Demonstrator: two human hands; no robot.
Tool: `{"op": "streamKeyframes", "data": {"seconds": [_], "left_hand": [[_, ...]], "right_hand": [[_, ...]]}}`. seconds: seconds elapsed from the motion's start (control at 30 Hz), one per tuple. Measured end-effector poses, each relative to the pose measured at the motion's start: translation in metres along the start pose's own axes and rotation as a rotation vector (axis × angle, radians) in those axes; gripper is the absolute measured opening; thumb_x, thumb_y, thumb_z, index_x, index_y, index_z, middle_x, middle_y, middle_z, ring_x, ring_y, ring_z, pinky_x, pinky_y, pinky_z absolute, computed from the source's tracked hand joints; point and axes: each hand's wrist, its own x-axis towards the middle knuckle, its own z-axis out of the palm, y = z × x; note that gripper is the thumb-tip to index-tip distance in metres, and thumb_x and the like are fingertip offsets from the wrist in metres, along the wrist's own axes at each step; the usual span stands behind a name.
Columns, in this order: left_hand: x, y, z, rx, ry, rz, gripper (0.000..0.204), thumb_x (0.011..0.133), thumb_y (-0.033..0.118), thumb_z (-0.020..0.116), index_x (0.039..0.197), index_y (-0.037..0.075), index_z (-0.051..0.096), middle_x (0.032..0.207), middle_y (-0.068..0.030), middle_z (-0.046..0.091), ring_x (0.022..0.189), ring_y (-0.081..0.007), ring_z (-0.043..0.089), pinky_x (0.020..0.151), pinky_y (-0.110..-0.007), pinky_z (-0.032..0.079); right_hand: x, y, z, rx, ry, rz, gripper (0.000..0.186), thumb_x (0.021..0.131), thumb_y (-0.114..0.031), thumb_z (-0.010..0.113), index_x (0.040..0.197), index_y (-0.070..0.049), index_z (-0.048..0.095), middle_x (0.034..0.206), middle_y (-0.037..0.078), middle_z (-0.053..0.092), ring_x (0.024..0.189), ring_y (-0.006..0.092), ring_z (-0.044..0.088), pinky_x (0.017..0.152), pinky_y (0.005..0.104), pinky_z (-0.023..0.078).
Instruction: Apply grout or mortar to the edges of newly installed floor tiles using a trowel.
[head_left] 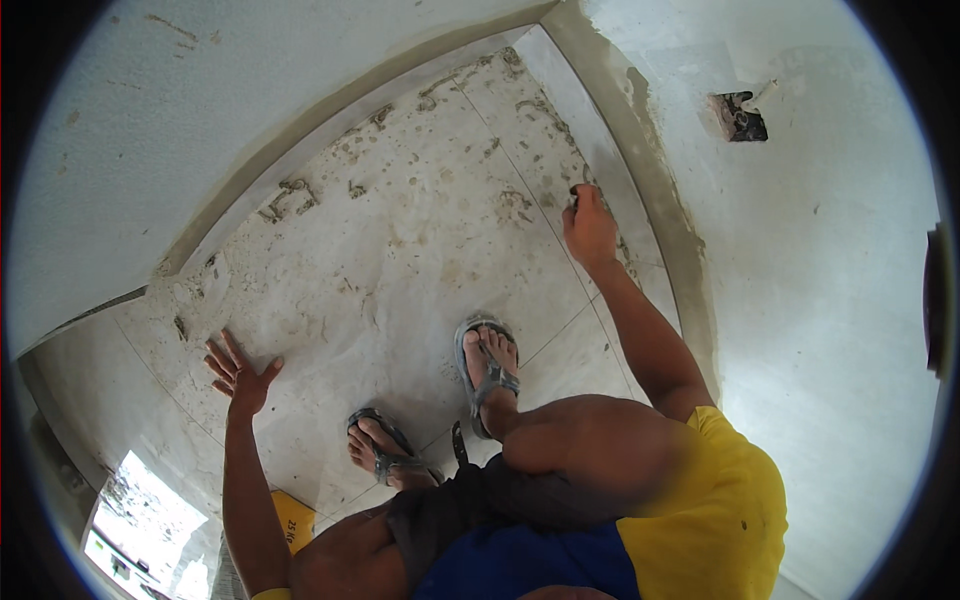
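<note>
My left hand (240,378) is open, with its fingers spread over the pale tiled floor (420,270) at the left. Whether the palm rests on the tile, I cannot tell. At the right, my right hand (592,228) is closed near the floor, close to the skirting tiles (630,215) along the wall. A small dark thing shows at its fingers; most of it is hidden, and its kind cannot be made out. Brown-grey mortar smears and crumbs (290,198) lie scattered on the tiles.
My feet in grey sandals (480,365) stand on the tiles. Bare mortar (690,280) runs above the skirting. The right wall has a recessed box hole (740,118). A yellow bag (294,520) lies near my left forearm. A bright opening (145,525) is at lower left.
</note>
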Motion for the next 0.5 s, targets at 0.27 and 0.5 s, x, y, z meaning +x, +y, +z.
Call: {"op": "streamKeyframes", "data": {"seconds": [0.27,0.5], "left_hand": [[0.004,-0.001,0.004,-0.018,0.024,0.029,0.123,0.073,0.056,0.076,0.151,0.029,-0.016,0.156,-0.0114,-0.027,0.142,-0.0403,-0.023,0.107,-0.068,-0.006],[0.01,-0.012,0.012,0.011,0.056,0.051,0.122,0.073,0.059,0.074,0.151,0.029,-0.014,0.156,-0.0123,-0.025,0.142,-0.0402,-0.022,0.105,-0.071,-0.004]], "right_hand": [[-0.054,0.123,0.006,-0.166,0.079,0.208,0.025,0.091,-0.021,0.052,0.109,-0.004,0.056,0.099,0.017,0.063,0.084,0.0393,0.064,0.073,0.0486,0.052],[-0.126,0.171,0.004,-0.229,0.026,0.374,0.028,0.087,-0.02,0.054,0.106,0.0,0.059,0.096,0.022,0.065,0.084,0.0417,0.064,0.074,0.0504,0.051]]}}
